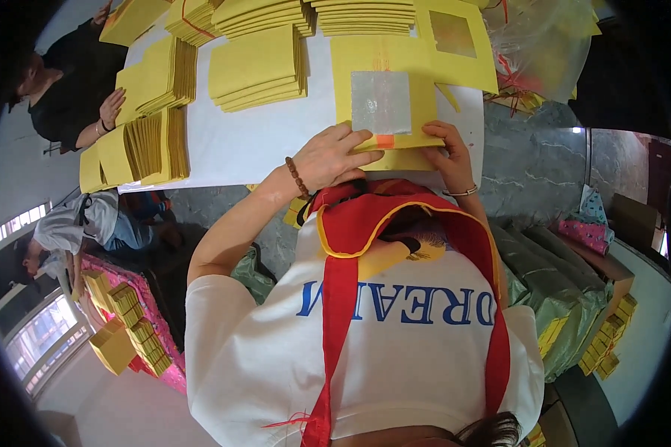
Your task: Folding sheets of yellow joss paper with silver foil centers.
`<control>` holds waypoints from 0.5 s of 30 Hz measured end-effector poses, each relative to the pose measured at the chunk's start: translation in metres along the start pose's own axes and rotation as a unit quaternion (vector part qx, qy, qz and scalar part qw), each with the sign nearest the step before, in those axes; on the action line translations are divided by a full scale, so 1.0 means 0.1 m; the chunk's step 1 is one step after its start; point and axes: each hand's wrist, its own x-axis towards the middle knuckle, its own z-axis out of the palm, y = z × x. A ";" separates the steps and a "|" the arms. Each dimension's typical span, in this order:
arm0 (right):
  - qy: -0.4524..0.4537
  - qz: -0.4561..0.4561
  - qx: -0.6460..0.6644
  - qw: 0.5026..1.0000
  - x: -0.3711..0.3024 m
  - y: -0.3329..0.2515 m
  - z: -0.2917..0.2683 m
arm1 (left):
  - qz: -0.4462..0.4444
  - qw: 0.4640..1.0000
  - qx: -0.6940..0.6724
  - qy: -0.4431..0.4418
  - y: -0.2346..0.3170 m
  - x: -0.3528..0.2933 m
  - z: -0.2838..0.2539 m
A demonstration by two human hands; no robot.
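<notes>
A yellow sheet (425, 89) with a silvery-grey patch (364, 103) is laid at the near edge of the white worktop (246, 141), straight ahead of the body and beyond both hands. Its near edge is grasped at two places: the left part is pinched between the fingers and thumb of the left hand (334, 156), the right corner by the right hand (449, 153). The edge runs crosswise from one grip to the other, while a faint red band runs away from the body. Which side is longer cannot be told. The patch is nearer to the left hand. Folded yellow stacks (253, 63) are set apart to the left.
</notes>
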 end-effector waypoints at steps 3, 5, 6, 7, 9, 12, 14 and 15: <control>-0.002 -0.002 -0.015 1.000 0.00 0.00 -0.01 | -0.006 0.999 -0.037 0.011 -0.04 -0.01 -0.01; -0.005 -0.007 -0.032 0.999 0.00 0.00 -0.02 | 0.014 0.997 -0.067 0.027 -0.08 0.00 0.01; -0.002 0.007 -0.029 1.000 -0.01 0.00 -0.03 | 0.014 0.997 -0.067 0.027 -0.10 0.00 0.00; 0.001 0.022 -0.026 0.999 -0.01 0.01 -0.03 | 0.016 0.996 -0.078 0.027 -0.11 0.00 0.00; 0.002 0.025 -0.026 0.999 -0.01 0.01 -0.03 | 0.018 0.996 -0.089 0.027 -0.11 0.01 0.01; 0.000 0.028 -0.015 0.999 0.01 0.01 -0.03 | 0.009 0.996 -0.091 0.023 -0.11 0.01 0.00; -0.003 0.028 -0.005 1.000 0.02 0.00 -0.03 | 0.012 0.995 -0.096 0.024 -0.12 0.01 0.00; -0.001 0.028 0.000 1.000 0.02 0.00 -0.03 | 0.011 0.995 -0.096 0.024 -0.12 0.00 0.00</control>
